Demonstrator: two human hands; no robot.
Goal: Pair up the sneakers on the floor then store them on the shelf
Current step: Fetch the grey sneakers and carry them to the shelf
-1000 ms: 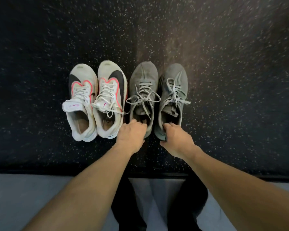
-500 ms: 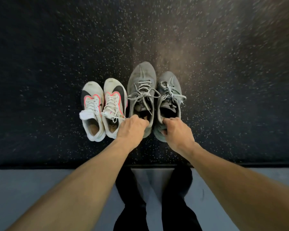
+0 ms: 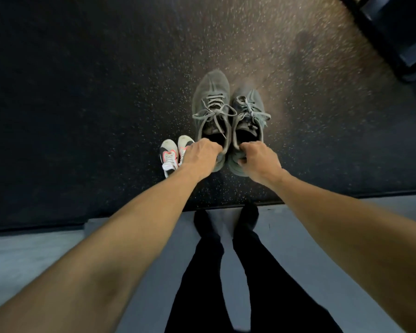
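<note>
Two grey sneakers hung side by side above the dark speckled floor (image 3: 82, 92), toes pointing away. The left hand (image 3: 200, 156) held the left grey sneaker (image 3: 211, 111) with fingers curled over its heel collar; the right hand (image 3: 258, 161) gripped the right grey sneaker (image 3: 247, 121) likewise. The white sneakers (image 3: 172, 153) stood paired on the floor below, partly hidden behind the left hand.
</note>
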